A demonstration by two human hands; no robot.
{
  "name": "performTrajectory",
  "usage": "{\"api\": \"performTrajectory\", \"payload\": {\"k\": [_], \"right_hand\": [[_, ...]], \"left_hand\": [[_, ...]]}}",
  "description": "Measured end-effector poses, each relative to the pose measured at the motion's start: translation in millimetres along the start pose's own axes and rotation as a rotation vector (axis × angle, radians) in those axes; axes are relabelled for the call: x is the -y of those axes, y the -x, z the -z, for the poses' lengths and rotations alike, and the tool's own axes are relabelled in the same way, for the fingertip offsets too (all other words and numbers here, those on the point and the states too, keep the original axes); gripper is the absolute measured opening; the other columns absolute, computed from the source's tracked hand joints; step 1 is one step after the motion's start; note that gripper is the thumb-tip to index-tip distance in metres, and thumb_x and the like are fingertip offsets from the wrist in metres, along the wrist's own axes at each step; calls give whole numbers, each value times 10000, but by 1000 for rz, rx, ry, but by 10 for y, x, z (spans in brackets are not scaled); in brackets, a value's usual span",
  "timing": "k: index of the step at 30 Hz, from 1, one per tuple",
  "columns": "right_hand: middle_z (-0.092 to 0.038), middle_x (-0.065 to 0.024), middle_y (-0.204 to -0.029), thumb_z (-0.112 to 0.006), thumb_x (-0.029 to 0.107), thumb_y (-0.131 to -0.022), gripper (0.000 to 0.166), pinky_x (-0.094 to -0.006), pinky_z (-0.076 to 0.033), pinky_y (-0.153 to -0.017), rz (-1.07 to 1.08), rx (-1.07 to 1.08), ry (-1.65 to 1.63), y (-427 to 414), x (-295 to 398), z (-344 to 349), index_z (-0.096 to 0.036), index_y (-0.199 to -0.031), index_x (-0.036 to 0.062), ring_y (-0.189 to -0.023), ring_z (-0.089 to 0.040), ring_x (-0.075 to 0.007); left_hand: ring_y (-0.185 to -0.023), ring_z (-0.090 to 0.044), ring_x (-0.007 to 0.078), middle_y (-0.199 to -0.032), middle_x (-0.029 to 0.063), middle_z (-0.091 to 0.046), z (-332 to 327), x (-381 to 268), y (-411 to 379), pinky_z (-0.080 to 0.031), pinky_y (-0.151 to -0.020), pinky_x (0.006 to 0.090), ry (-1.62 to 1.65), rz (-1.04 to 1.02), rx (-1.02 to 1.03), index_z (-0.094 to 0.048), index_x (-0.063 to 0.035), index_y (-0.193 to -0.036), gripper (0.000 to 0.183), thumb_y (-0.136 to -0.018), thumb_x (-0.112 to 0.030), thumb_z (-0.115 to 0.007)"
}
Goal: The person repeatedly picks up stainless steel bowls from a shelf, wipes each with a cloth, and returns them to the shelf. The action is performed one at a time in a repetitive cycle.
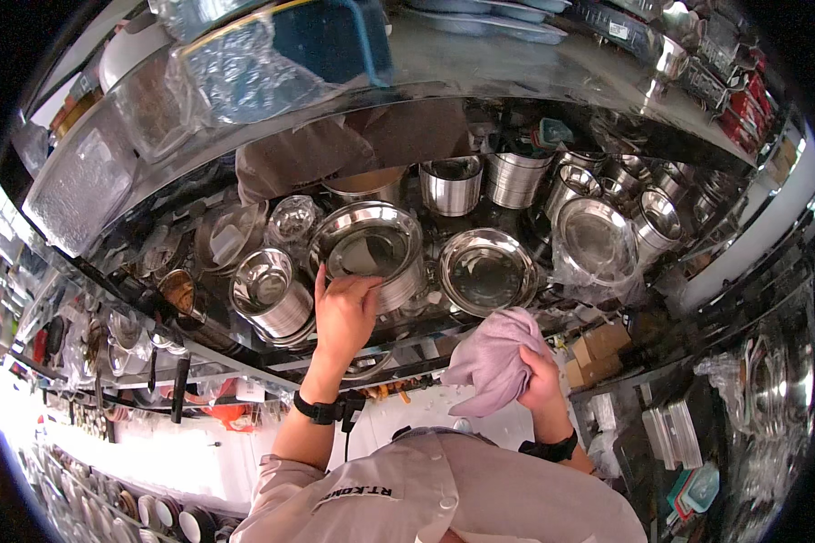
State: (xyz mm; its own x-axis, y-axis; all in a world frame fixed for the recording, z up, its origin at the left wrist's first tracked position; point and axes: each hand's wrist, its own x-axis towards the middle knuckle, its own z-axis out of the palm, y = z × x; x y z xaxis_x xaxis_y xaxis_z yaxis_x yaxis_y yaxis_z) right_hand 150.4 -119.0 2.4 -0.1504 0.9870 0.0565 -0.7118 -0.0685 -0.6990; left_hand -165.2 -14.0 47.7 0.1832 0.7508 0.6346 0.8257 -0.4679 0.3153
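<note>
My left hand point(345, 312) is at the near rim of a tall stack of shiny stainless-steel dishes point(373, 254) on the shelf. Its fingers are bent against the rim; whether they grip a dish or only rest there is unclear. A crumpled mauve cloth point(492, 363) is bunched in my right hand point(542, 377), in front of the shelf edge. Just beyond the cloth, a round steel plate point(489, 271) lies on the shelf. Left of my left hand stands a leaning stack of smaller steel bowls point(272, 292).
Steel containers point(451, 186) stand at the back, beside ringed stacked dishes point(518, 180). Plastic-wrapped steel dishes point(596, 241) lie to the right. An upper shelf point(448, 78) overhangs the back and carries a wrapped blue container point(278, 61). Black-handled utensils point(180, 390) hang at lower left.
</note>
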Motion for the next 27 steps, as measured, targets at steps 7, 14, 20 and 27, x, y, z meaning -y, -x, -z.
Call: {"api": "performTrajectory", "payload": {"k": [7, 14, 20, 27], "right_hand": [[-403, -171, -1597, -580, 141, -988, 723, -464, -358, -1208, 183, -153, 132, 366, -367, -310, -237, -1613, 21, -1450, -437, -321], [-623, -110, -1328, -659, 94, -857, 439, -527, -436, -1056, 849, 164, 1203, 415, -426, -1264, -618, -1293, 82, -1252, -553, -299], [-714, -18, -1115, -756, 197, -749, 242, -546, -385, -1003, 1151, 58, 1766, 359, -723, -1420, -769, -990, 175, -1201, -543, -337], [-384, -303, -1527, -561, 13, -905, 695, -515, -261, -1193, 1174, -255, 1008, 188, -1169, -1047, -274, -1529, -90, -1372, -426, -392]], "left_hand": [[-866, -691, 291, -924, 76, -740, 384, -82, 88, -445, -1100, 517, 407, -108, -77, -754, -52, -977, 123, -857, -28, -745], [-979, -743, 258, -1102, 173, -748, 764, -352, 469, -585, -830, 340, 951, -202, 107, -673, 10, -1164, 237, -932, 8, -718], [-1003, -637, 98, -1115, 69, -724, 799, -258, 796, -499, -899, 250, 1540, 188, 376, -609, 38, -1254, 246, -1038, -79, -634], [-885, -568, 52, -996, 8, -684, 825, -67, 979, -460, -817, 228, 1610, 159, 331, -602, -1, -1139, 150, -1031, -94, -651]]}}
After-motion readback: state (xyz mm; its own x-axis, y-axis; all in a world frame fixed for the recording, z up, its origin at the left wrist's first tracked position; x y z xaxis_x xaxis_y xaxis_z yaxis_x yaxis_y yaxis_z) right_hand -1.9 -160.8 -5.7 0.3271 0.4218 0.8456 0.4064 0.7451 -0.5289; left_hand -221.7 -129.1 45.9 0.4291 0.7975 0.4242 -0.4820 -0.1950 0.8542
